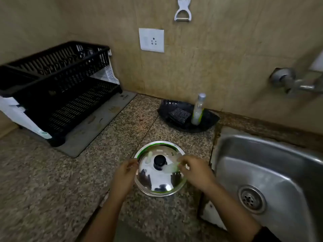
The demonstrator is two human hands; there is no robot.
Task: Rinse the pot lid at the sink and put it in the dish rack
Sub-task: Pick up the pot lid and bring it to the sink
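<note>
A shiny steel pot lid [158,179] with a black knob and a green-tinted rim lies flat on the speckled granite counter, just left of the steel sink [272,172]. My left hand [125,173] touches the lid's left edge with curled fingers. My right hand [194,169] rests over the lid's right side, fingertips pinched near a pale smear on its dome. Whether either hand truly grips the rim is unclear. The black two-tier dish rack [52,81] stands at the back left on a grey mat.
A black tray [208,121] by the wall holds a scrub pad [179,113] and a soap bottle [198,109]. The tap [295,81] juts from the wall above the sink. A wall socket [151,40] and a hanging peeler [183,9] are higher up.
</note>
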